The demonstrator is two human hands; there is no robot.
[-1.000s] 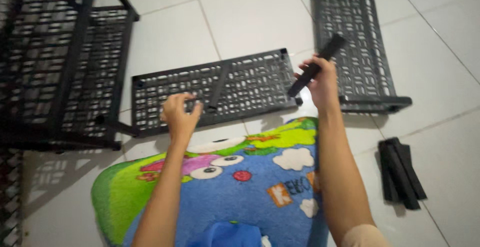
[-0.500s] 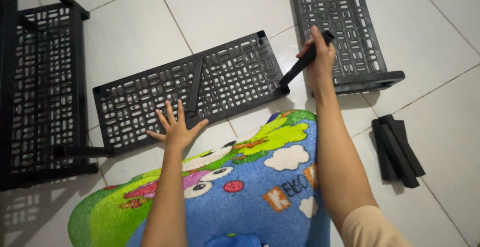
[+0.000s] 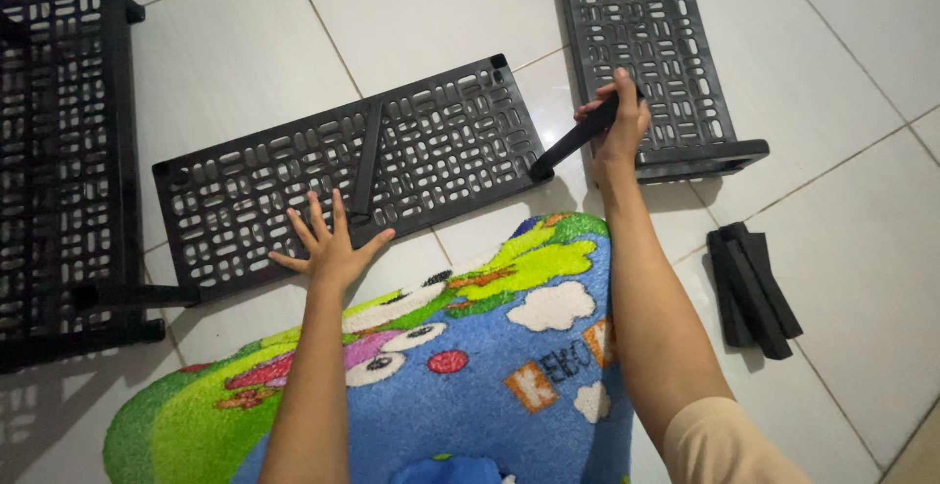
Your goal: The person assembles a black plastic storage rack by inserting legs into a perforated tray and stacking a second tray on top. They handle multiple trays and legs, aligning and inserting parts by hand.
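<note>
Head view — the left hand (image 3: 331, 246) lies flat with fingers spread on the near edge of a black perforated shelf panel (image 3: 294, 190) resting on the white tiled floor (image 3: 431, 14), gripping nothing, while the right hand (image 3: 615, 124) is closed around a black post (image 3: 578, 138) whose lower end meets the panel's right near corner. Around them — a second shelf panel (image 3: 666, 44) beyond the right hand, an assembled rack (image 3: 59, 151) at left, a bundle of black posts (image 3: 752, 290) at right, and a colourful mat (image 3: 470, 347) under the arms.
</note>
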